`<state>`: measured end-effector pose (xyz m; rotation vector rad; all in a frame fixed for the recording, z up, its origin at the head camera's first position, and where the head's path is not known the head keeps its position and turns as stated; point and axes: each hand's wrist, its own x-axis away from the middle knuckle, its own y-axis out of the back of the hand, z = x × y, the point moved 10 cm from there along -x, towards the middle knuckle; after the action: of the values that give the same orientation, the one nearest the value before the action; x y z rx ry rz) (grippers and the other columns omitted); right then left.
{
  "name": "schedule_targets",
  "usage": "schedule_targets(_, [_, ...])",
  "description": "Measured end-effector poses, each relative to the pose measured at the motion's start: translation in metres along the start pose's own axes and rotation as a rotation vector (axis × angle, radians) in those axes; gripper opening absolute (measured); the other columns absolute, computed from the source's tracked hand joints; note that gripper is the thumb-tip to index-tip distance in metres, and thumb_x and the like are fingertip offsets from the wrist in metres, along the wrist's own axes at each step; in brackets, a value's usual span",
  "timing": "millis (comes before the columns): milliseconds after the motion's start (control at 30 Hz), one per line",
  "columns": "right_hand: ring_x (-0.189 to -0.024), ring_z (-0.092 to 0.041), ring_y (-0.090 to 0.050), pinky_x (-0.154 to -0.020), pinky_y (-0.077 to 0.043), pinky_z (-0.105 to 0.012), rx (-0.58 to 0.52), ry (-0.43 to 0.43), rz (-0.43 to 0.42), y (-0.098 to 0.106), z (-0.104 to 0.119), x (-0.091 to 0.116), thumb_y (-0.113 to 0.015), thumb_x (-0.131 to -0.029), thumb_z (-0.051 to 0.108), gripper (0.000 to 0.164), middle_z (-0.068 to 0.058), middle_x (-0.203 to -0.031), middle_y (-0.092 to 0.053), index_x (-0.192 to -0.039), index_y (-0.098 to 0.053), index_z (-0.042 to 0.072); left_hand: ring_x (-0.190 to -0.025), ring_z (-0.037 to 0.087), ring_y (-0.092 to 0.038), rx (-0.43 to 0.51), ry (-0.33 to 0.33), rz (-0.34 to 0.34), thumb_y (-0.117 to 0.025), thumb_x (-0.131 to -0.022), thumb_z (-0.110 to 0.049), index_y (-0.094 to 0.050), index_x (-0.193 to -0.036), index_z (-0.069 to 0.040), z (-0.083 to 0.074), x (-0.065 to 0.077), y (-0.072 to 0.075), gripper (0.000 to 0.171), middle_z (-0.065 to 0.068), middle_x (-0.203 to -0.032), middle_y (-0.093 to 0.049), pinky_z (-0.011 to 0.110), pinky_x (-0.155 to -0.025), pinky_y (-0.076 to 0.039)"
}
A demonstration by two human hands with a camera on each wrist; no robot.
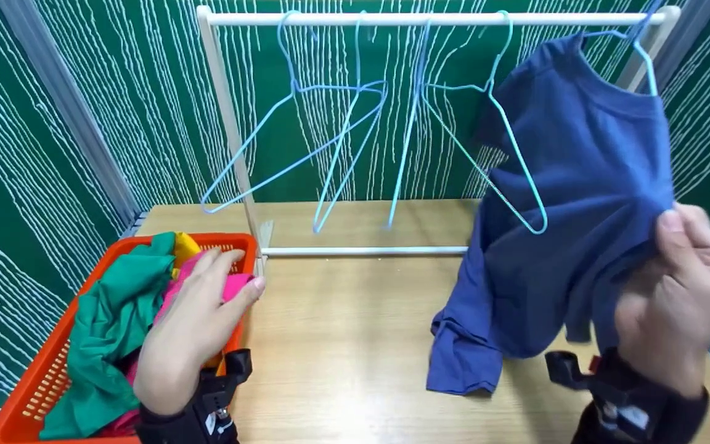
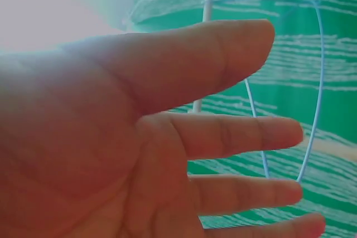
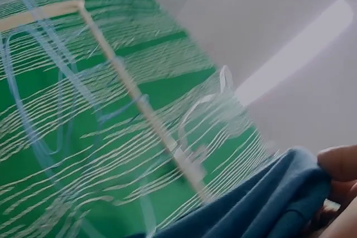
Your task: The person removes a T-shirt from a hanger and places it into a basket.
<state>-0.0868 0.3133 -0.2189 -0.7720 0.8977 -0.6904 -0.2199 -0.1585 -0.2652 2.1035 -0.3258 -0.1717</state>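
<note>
A dark blue shirt (image 1: 571, 203) hangs at the right end of the rack on a light blue hanger (image 1: 646, 65), its neckline toward the top. My right hand (image 1: 688, 283) pinches the right edge of this shirt between thumb and fingers; in the right wrist view the cloth (image 3: 251, 204) is drawn up to the fingertips. Over the orange basket (image 1: 99, 274), my left hand (image 1: 191, 314) has its fingers extended and spread, holding nothing. Beneath it lie pink cloth (image 1: 238, 285) and, beside that, a green garment (image 1: 114, 314).
Several bare blue hangers (image 1: 250, 139) hang from the white rack's top bar (image 1: 392, 19). A lower bar (image 1: 361, 251) crosses near the wooden table's surface (image 1: 330, 345). Yellow cloth (image 1: 185, 248) shows in the basket's far corner. Green panels with white streaks surround the table.
</note>
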Motion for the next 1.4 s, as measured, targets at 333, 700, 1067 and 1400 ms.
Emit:
schedule_targets(333, [-0.071,-0.021,-0.052,-0.063,-0.041,-0.024,0.749,0.178,0.213,-0.038,0.034,0.049,-0.059,-0.092,0.003,0.026,-0.018,-0.078,-0.056,-0.08,-0.059,-0.02,-0.136,0.032,-0.035,0.04,-0.153,-0.018,-0.046,-0.097,-0.05,-0.039,-0.145,-0.014,-0.035,0.001,-0.013,0.06,0.011,-0.154,-0.027,0.057,-0.103,-0.036])
schedule_targets(700, [-0.065,-0.005,-0.047,-0.059,-0.034,-0.016,1.482,0.227,0.694,-0.087,0.007,0.129,-0.067,-0.089,0.017,0.024,0.012,-0.076,-0.058,-0.068,-0.068,0.029,-0.135,0.022,-0.039,0.0,-0.418,0.14,-0.033,-0.096,-0.061,-0.039,-0.146,-0.018,-0.115,0.013,-0.073,0.066,0.002,-0.151,-0.037,0.044,-0.109,-0.033])
schedule_targets(1067, [-0.062,0.005,-0.039,-0.053,-0.033,-0.01,1.294,0.395,1.386,-0.113,-0.053,0.236,-0.074,-0.079,0.028,0.02,0.02,-0.076,-0.043,-0.066,-0.059,0.029,-0.088,0.006,-0.061,0.055,-0.547,0.283,-0.039,-0.098,-0.055,-0.057,-0.124,-0.016,-0.144,0.007,-0.121,0.05,-0.006,-0.094,-0.065,0.028,-0.078,-0.049])
schedule_targets(1400, [-0.074,0.008,-0.051,-0.062,-0.044,-0.01,1.034,0.045,1.538,-0.112,-0.055,0.236,-0.067,-0.091,0.025,0.013,0.022,-0.09,-0.056,-0.102,-0.066,0.032,-0.058,0.005,-0.043,0.061,-0.619,0.234,-0.068,-0.086,-0.026,-0.055,-0.065,-0.017,-0.139,0.013,-0.087,0.027,-0.011,-0.063,-0.044,0.02,-0.053,-0.034])
